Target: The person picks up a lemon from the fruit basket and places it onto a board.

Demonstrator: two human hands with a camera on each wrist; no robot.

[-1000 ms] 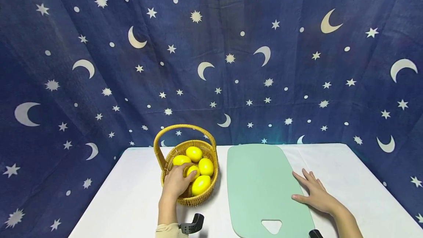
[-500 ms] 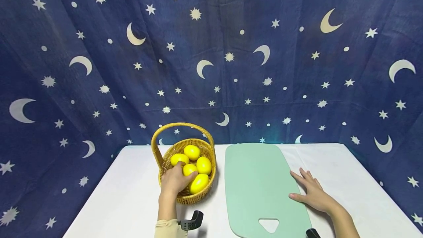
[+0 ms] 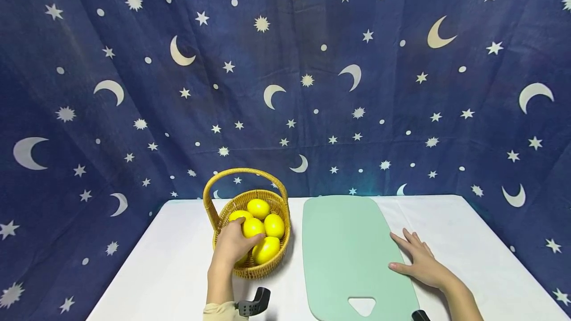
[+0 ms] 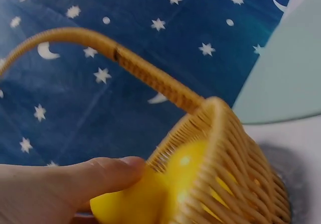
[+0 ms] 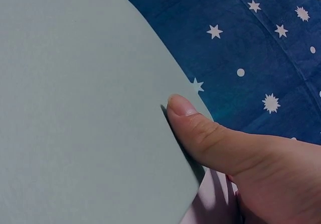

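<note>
My left hand reaches into a wicker basket and holds a yellow lemon between thumb and fingers. Several more lemons lie around it, among them one lemon near the front rim and another lemon at the back. From the left wrist, the thumb lies along a blurred lemon just inside the rim; the other fingers are hidden. My right hand has its fingers spread at the right edge of a pale green cutting board, the thumb over that edge.
The basket's tall arched handle rises over the lemons. A white-covered table carries everything, with a blue star-and-moon cloth hanging behind it. Near the board's front end is a triangular cut-out.
The left fingers have closed in around the middle lemon, which has come up slightly, and a lemon shows below the hand. The right hand stays at the board's edge.
</note>
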